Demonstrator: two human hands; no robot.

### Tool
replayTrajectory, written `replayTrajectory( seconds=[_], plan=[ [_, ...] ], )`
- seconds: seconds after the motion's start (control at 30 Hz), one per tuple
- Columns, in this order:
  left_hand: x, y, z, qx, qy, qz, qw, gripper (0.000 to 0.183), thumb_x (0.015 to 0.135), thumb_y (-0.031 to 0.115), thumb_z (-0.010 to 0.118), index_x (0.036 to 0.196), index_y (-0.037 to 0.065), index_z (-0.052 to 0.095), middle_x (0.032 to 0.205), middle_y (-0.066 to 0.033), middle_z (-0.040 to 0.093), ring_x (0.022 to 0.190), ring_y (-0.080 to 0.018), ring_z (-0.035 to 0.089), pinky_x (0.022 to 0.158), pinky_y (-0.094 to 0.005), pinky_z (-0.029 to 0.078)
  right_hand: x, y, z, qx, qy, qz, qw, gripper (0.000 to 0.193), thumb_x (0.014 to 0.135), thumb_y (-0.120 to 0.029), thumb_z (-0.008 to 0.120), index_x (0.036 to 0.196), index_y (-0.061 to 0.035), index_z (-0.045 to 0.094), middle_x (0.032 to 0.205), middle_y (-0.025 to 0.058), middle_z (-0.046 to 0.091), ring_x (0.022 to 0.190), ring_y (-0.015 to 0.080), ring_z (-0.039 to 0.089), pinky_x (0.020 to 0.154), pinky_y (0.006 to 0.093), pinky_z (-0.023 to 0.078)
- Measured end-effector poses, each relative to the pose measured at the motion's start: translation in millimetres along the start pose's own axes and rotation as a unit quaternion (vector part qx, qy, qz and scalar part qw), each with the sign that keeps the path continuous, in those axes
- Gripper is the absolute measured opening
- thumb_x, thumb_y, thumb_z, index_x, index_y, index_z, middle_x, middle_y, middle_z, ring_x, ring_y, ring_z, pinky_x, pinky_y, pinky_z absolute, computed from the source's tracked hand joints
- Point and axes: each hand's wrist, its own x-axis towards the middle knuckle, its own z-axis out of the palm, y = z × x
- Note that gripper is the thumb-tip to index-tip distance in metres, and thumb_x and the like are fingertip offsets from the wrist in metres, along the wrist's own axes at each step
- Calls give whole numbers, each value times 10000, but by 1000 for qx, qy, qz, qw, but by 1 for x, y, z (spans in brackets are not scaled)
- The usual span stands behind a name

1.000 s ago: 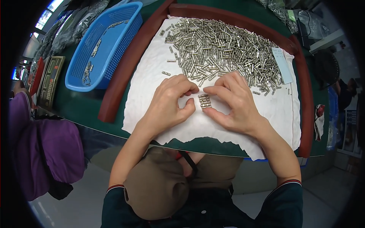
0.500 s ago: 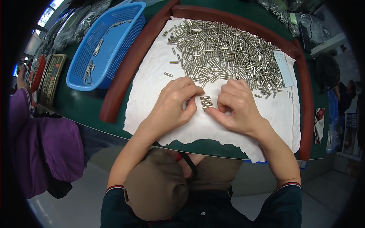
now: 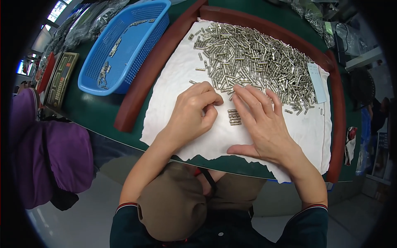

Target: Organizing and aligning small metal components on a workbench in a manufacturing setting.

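A short row of shiny metal pins [image 3: 234, 118] lies side by side on the white cloth [image 3: 165, 107], between my two hands. My right hand [image 3: 264, 124] is open just to the right of the row, its fingers spread toward the pile and its thumb stretched out below. To the left of the row, my left hand [image 3: 192, 111] is closed, thumb and fingers curled together. Whatever those fingers hold, if anything, is hidden. Beyond both hands spreads a large heap of the same loose metal pins [image 3: 256, 58], with a few stray ones at its edges.
Dark red bars [image 3: 144, 70] border the cloth on the left, back and right. Left of them stands a blue plastic basket [image 3: 87, 84] with some pins inside. A pale blue paper slip [image 3: 317, 84] lies at the heap's right side. A person's purple sleeve [image 3: 66, 153] shows at far left.
My right hand has opened from a curled grip, its fingers fanning out and thumb drawing back. The row of pins now lies free of its thumb. My left hand stays curled.
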Motion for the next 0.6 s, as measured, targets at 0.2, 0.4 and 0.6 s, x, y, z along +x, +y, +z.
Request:
replayTrajectory(
  seconds=[0.2, 0.4, 0.6],
  plan=[
    [3, 0, 1, -7, 82, -16, 996, 174, 681, -106, 545, 777, -13, 656, 744, -109, 594, 629, -238, 600, 545, -327, 485, -2, -8, 5, 26, -34, 23, 999, 1204, 675, -807, 558, 1438, 95, 326, 1575, 167, 240, 1487, 315, 146, 1173, 551, 129],
    [0, -2, 0, -6, 84, -36, 996, 198, 705, -115, 521, 816, -37, 666, 787, -90, 615, 671, -163, 596, 573, -259, 448, -8, -14, 4, 19, -68, 19, 997, 1187, 702, -806, 540, 1448, 86, 303, 1577, 173, 235, 1487, 308, 159, 1167, 564, 140],
    [0, -6, 1, -2, 96, -14, 995, 176, 725, -105, 532, 817, -28, 661, 784, -85, 609, 660, -159, 591, 573, -262, 448, -27, -33, 0, 5, -92, 38, 995, 1206, 669, -808, 551, 1466, 59, 288, 1571, 191, 238, 1482, 333, 166, 1163, 569, 140]
  ],
)
